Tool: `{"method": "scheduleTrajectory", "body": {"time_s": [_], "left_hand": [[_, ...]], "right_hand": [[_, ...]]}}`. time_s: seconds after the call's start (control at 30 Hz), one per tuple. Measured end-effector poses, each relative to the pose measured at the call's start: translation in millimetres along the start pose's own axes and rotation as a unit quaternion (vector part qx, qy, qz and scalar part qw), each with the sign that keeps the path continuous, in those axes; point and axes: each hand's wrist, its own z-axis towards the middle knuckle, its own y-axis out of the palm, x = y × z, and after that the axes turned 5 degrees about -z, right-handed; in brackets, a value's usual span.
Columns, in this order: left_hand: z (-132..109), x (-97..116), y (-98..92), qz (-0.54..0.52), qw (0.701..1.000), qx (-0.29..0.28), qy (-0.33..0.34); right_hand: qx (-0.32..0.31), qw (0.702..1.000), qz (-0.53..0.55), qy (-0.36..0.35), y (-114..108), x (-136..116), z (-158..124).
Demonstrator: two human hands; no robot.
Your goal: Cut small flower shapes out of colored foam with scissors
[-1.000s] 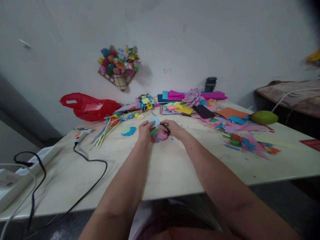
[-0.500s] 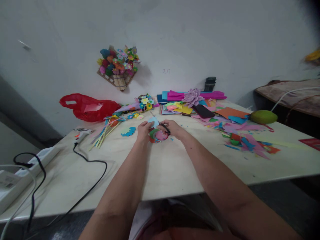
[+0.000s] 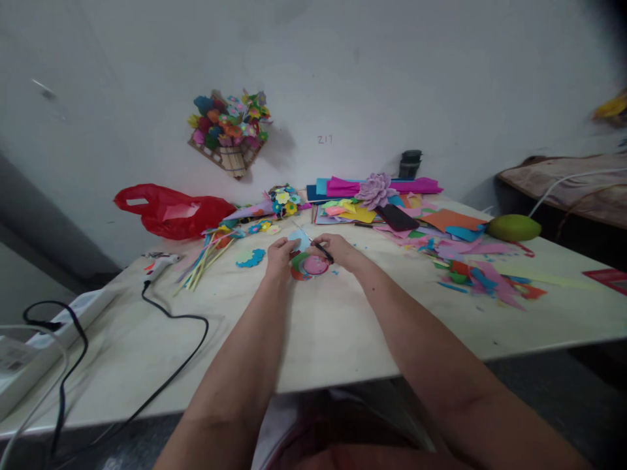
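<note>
Between the fingers of my left hand (image 3: 281, 256) is a light blue piece of craft sheet (image 3: 299, 238). My right hand (image 3: 337, 249) grips a pair of scissors (image 3: 322, 251) by its dark handles. The blades point up and left, against the light blue piece. On the table just below both hands sits a round pink piece (image 3: 315, 264), with green, red and orange pieces around it. To the left of my left hand lies a blue scalloped strip (image 3: 251, 258).
At left are a glue gun (image 3: 161, 266) with a black cord, a power strip (image 3: 88, 312) and a red plastic bag (image 3: 171, 211). Coloured sheets, a purple flower (image 3: 376, 190), a dark phone-like slab (image 3: 396, 217), scraps (image 3: 490, 281) and a green mango-like fruit (image 3: 513, 227) lie at right.
The view has shifted very slightly. The scissor blades look closer together against the light blue piece; both hands stay in nearly the same place.
</note>
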Motion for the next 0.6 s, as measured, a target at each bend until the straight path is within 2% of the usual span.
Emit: {"method": "scheduleTrajectory", "body": {"time_s": [0.2, 0.5, 0.6], "left_hand": [[0, 0, -1.2, 0.007, 1.0, -0.011, -0.004], [3, -5, -4.1, 0.045, 0.997, -0.057, 0.036], [2, -4, -3.8, 0.051, 0.995, -0.081, 0.032]], "right_hand": [[0.026, 0.999, 0.018, 0.018, -2, -3, -2], [0.001, 1.0, 0.019, 0.014, -11, -2, -4], [0.018, 1.0, 0.018, 0.005, -15, -3, -4]]}}
